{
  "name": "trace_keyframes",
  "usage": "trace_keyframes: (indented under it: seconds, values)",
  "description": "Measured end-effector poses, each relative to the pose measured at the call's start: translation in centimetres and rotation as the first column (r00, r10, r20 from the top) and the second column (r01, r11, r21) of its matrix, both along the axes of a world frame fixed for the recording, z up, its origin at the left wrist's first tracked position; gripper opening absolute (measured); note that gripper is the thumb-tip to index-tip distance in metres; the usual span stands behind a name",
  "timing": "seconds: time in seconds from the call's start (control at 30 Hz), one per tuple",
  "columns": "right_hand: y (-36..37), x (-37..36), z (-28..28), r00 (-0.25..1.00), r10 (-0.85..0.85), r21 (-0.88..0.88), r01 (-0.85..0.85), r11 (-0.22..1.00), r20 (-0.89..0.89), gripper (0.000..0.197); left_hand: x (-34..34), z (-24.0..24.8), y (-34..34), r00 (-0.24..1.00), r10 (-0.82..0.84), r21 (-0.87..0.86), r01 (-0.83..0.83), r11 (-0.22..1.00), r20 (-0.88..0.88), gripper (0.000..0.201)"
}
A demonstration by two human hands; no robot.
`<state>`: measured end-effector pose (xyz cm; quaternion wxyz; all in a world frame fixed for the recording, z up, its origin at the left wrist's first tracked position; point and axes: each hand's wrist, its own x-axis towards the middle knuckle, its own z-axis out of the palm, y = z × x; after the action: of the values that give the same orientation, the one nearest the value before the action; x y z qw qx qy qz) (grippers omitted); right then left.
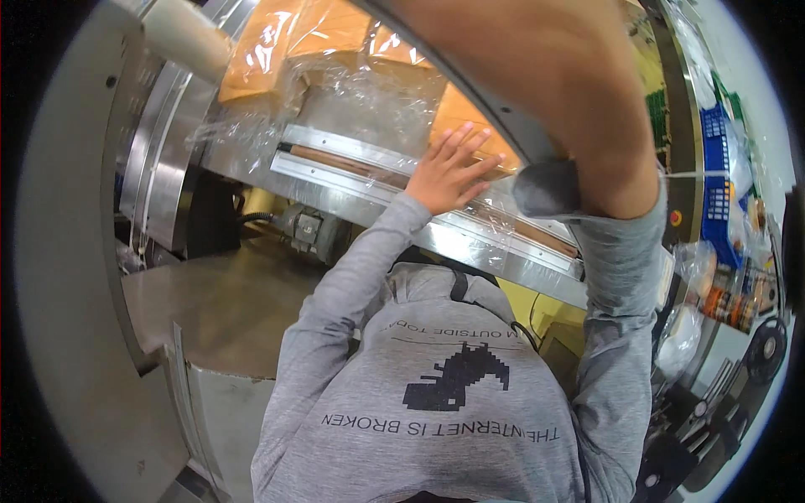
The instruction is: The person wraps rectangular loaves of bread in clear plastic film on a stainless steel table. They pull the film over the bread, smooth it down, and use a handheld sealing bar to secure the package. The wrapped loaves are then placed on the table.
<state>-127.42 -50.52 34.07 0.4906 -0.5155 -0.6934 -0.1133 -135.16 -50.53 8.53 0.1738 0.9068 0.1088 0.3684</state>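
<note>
My left hand (pixel 453 172) is open, its fingers spread out over the near edge of an orange-tan block (pixel 470 117) at the metal machine's front. Clear plastic film (pixel 360 101) lies crumpled beside it. Under and beside my wrist runs a sealing bar (pixel 335 159) with a brown strip along its length. More orange-tan blocks in clear film (pixel 327 29) lie farther back; what they are made of I cannot tell. My right forearm (pixel 579 92) is raised close to the camera and slants up past the top edge, so my right hand is out of sight.
A grey metal bar (pixel 486 101) crosses in front of the machine bed, beside my right forearm. A motor (pixel 310 230) sits below the machine's front edge. At the right stand a blue plastic crate (pixel 715 184) and a reel (pixel 765 348). A grey panel (pixel 75 277) rises at the left.
</note>
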Motion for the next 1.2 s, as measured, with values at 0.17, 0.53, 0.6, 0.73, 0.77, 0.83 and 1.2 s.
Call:
trace_keyframes:
  seconds: [0.17,0.53,0.6,0.73,0.77,0.83,1.2]
  values:
    - [-0.2,-0.6,0.0,0.996,-0.050,0.029,0.052,0.998,-0.071,0.036,4.7,-2.9,0.7,0.767,-0.051,-0.067,0.010,0.998,-0.640,0.037]
    - [0.0,-2.1,-0.2,0.990,-0.063,-0.057,0.056,0.997,-0.128,0.040,13.0,-3.3,5.5,0.946,0.167,0.101,-0.144,0.984,-0.279,0.054]
    - [-0.3,-1.8,0.4,0.992,-0.084,-0.072,0.077,0.994,-0.097,0.039,14.9,-3.0,7.0,0.936,0.190,0.160,-0.147,0.976,-0.295,0.045]
    - [-0.9,-1.6,0.9,0.992,-0.088,-0.146,0.074,0.986,-0.089,0.039,18.8,-2.7,10.2,0.906,0.184,0.131,-0.144,0.981,-0.380,0.046]
    - [-1.0,-1.6,0.9,0.991,-0.092,-0.183,0.073,0.980,-0.096,0.040,19.9,-2.4,10.9,0.898,0.170,0.114,-0.135,0.984,-0.405,0.047]
    - [-0.9,-1.6,0.6,0.991,-0.103,-0.171,0.086,0.981,-0.091,0.041,21.9,-2.6,12.6,0.889,0.151,0.084,-0.127,0.988,-0.433,0.053]
    - [-1.5,-1.2,-0.2,0.982,-0.168,-0.105,0.159,0.982,-0.086,0.043,27.1,-1.2,9.8,0.970,0.232,-0.569,-0.148,0.809,0.078,0.082]
